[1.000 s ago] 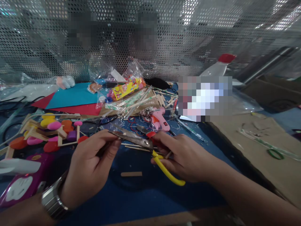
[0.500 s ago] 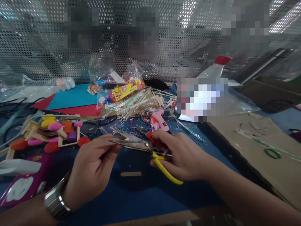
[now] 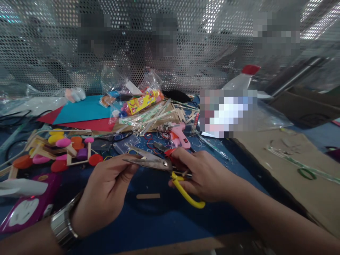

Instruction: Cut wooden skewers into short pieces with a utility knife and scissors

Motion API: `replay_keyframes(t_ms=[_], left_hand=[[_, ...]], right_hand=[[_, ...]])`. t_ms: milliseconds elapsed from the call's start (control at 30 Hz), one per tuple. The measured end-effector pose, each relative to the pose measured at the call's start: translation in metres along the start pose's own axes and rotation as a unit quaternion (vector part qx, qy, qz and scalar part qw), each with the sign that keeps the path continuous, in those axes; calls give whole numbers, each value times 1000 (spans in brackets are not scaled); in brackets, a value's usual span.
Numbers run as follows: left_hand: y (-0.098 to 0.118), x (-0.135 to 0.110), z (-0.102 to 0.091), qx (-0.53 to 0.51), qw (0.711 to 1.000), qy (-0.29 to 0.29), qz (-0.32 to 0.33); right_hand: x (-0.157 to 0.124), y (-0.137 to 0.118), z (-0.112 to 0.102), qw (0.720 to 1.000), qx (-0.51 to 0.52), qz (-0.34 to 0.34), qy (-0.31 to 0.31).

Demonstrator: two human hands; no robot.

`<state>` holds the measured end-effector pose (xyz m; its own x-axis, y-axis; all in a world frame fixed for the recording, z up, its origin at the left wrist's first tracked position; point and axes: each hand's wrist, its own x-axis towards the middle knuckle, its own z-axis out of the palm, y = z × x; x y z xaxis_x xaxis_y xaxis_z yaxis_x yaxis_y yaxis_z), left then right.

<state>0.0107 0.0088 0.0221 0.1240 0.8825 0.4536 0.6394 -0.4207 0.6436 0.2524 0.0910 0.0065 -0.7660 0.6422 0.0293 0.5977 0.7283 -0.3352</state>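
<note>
Scissors (image 3: 155, 162) have levelled out vs 1 s ago: tip lower, front blade near horizontal, and a small pale piece (image 3: 143, 158) now shows between the blades. Almost no shift in the last half second. My read: blades are set around the piece, cut not made yet.

Left hand (image 3: 106, 191): thumb and forefinger pinched tight, apparently on that piece; most of it is hidden, so can't confirm what it is. Right hand (image 3: 209, 173): curled round the scissors' handles, yellow loop hanging below the fingers. Red bit by the right thumb, can't tell if it's part of the same tool.

Scissors sit between the hands, above the blue tabletop (image 3: 148, 221). Blades dull grey, darkened along the front one, spread apart, pivot bare; front tip overlaps the left fingertips in view, contact unclear.

Flat wooden stick (image 3: 148, 196) lies on the table just below. Further out: pink glue gun (image 3: 180, 136) behind the right hand, stick frame with coloured discs (image 3: 66, 152) to the left, cardboard (image 3: 292, 166) far right.
</note>
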Motion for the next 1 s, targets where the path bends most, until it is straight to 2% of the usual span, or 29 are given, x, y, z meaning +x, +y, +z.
replay_keyframes(t_ms=[200, 367, 533, 667, 800, 1000], left_hand=[[-2, -3, 1, -55, 998, -15, -30], [-5, -6, 0, -148, 983, -58, -96], [-6, -5, 0, -229, 955, -102, -159], [-2, -3, 1, -331, 909, -129, -218], [4, 0, 1, -390, 878, -147, -234], [3, 0, 3, -380, 883, -149, -232]], right_hand=[[-1, 2, -3, 1000, 1, -10, 9], [0, 6, -7, 998, 53, -40, 7], [1, 8, -9, 994, 85, -63, 6], [1, 8, -9, 992, 102, -77, 12], [1, 8, -9, 989, 129, -72, 3], [3, 7, -8, 988, 146, -59, 3]])
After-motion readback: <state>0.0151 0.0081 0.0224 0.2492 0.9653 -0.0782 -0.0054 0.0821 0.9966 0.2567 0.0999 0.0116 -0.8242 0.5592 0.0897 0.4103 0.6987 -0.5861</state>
